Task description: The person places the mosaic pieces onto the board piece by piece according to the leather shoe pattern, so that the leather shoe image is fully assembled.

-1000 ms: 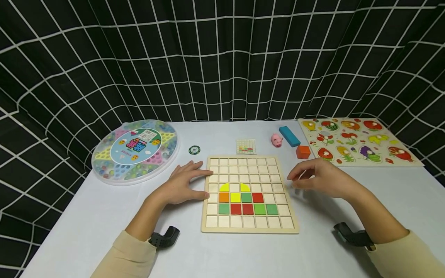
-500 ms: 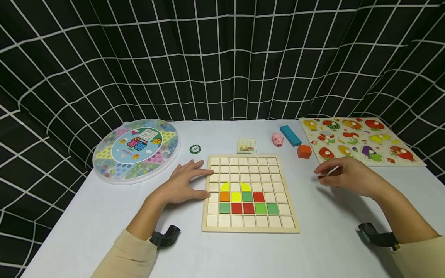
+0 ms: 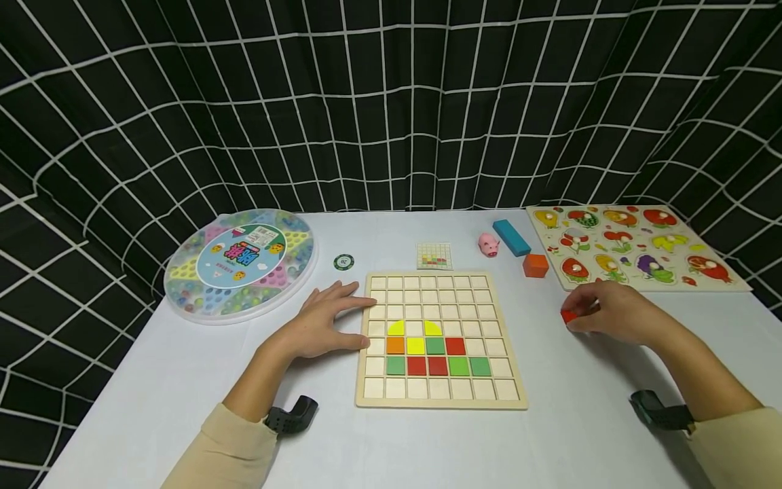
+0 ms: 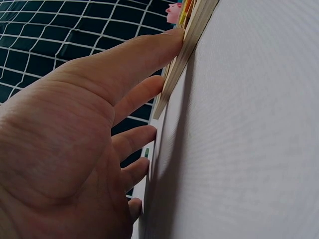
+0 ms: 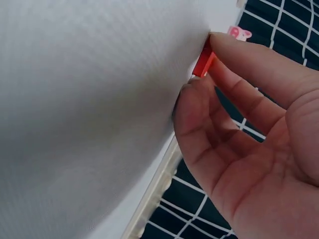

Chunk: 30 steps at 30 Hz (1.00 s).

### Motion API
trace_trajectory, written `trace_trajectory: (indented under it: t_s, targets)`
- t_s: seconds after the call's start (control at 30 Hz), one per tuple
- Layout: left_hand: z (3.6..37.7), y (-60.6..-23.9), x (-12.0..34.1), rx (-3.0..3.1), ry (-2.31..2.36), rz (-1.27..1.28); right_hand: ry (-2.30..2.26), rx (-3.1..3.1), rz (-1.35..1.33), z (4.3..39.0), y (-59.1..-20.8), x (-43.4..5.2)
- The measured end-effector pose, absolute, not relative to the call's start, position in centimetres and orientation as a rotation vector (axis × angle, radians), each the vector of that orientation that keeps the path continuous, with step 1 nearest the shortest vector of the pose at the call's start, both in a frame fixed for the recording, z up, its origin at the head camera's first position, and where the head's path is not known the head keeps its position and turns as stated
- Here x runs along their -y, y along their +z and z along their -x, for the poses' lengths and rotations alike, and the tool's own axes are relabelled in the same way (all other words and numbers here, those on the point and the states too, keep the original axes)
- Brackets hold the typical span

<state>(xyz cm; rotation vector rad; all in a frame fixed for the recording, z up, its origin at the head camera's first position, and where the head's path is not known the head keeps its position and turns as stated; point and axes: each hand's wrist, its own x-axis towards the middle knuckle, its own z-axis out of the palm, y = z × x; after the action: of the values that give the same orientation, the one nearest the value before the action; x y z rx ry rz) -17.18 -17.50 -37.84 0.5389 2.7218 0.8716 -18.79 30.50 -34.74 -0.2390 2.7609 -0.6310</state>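
Note:
My left hand (image 3: 326, 322) rests at the left edge of a wooden grid board (image 3: 364, 401), thumb and index finger straight against its rim. Square tiles in green, red, orange and yellow, plus two yellow rounded pieces, lie in the lower cells. Right of the board, just above the table, my right hand (image 3: 611, 312) pinches a small red tile (image 3: 568, 316) between thumb and fingertips. The right wrist view shows the red tile (image 5: 202, 62) tilted at the fingertips, partly covered by them. A small printed grid card (image 3: 434, 256) lies behind the board.
An orange cube (image 3: 535, 265), a blue block (image 3: 511, 238) and a pink pig (image 3: 488, 244) stand at the back right. Beyond is a fruit puzzle board (image 3: 641, 248). A round game box (image 3: 241, 261) and a poker chip (image 3: 344, 262) lie at the left.
My right hand has moved right, away from the board's edge, and then turned slightly. More of the red tile now shows at its fingertips. My left hand stays put.

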Motion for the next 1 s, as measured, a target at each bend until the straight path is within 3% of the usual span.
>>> trace_trajectory:
  t_s: [0.53, 1.0]
  targets:
    - [17.4, -37.7, 17.3, -2.725, 0.855, -0.534, -0.822, -2.658, 0.342, 19.1, -34.4, -28.0]
    - [17.3, -37.9, 17.5, -2.727, 0.859, -0.517, -1.048, -2.454, 0.547, 18.4, -32.7, -21.1]
